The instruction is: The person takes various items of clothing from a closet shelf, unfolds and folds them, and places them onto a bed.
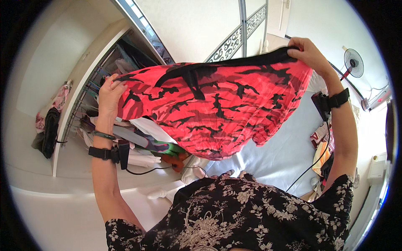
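A red and black camouflage garment [216,109] with a black edge band is stretched in the air before me. My left hand [110,94] pinches its left end, close to the open wardrobe. At the upper right, my right hand [306,55] grips the black band [251,61]. A short black strip [193,84] hangs from that band near the middle. The cloth droops between my hands, and its lower edge hangs over the bed. Each wrist wears a strap with a small black device, and a dark bangle [105,135] circles my left wrist.
An open wardrobe [59,125] at left holds several hanging clothes [141,138] on a metal rail [83,97]. Below lies a bed with a pale blue-grey sheet [279,150]. Folded cloths [322,153] lie along its right side. A fan [353,62] stands at upper right. Cables run from both wrist devices.
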Motion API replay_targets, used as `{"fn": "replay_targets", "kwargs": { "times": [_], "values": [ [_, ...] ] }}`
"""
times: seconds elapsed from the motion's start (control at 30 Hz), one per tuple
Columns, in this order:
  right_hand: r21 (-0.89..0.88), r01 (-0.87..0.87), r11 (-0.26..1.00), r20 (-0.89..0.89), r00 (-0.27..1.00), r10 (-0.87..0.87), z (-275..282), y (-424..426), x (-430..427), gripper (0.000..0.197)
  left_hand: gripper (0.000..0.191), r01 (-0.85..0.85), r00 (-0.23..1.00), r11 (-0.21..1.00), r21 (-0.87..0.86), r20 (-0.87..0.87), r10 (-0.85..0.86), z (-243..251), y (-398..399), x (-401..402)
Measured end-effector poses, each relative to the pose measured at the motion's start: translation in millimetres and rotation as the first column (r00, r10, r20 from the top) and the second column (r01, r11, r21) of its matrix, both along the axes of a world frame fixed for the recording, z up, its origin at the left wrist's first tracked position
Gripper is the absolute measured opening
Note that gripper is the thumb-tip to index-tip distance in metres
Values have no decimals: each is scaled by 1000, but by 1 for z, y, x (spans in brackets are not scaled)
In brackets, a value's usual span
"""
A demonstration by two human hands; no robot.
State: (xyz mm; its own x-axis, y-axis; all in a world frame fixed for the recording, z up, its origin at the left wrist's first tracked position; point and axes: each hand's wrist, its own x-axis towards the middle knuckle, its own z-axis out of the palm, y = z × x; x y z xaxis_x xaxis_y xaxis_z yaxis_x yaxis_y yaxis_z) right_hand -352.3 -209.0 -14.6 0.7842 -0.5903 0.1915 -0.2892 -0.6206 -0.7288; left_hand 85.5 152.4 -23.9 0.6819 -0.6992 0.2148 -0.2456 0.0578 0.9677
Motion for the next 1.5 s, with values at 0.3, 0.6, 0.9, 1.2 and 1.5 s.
{"fn": "replay_targets", "kwargs": {
  "times": [0.3,0.6,0.9,1.2,1.5],
  "values": [
    [-298,-287,910,-709,705,-10,-49,28,-28,39,69,-400,475,879,259,879,-43,-17,-3,-34],
    [-197,407,892,361,876,-320,-29,28,-23,16,27,-407,119,904,-131,974,195,19,8,-23],
    [351,191,917,365,873,-322,-97,88,-9,27,11,82,986,981,173,128,-105,-119,-20,-74],
    [419,-159,894,65,987,145,-177,178,12,35,12,618,586,693,372,371,-721,-117,-107,-261],
    [32,832,553,-551,476,-685,-242,126,-287,37,46,690,468,271,671,-128,-875,-177,-86,-249]
  ]
}}
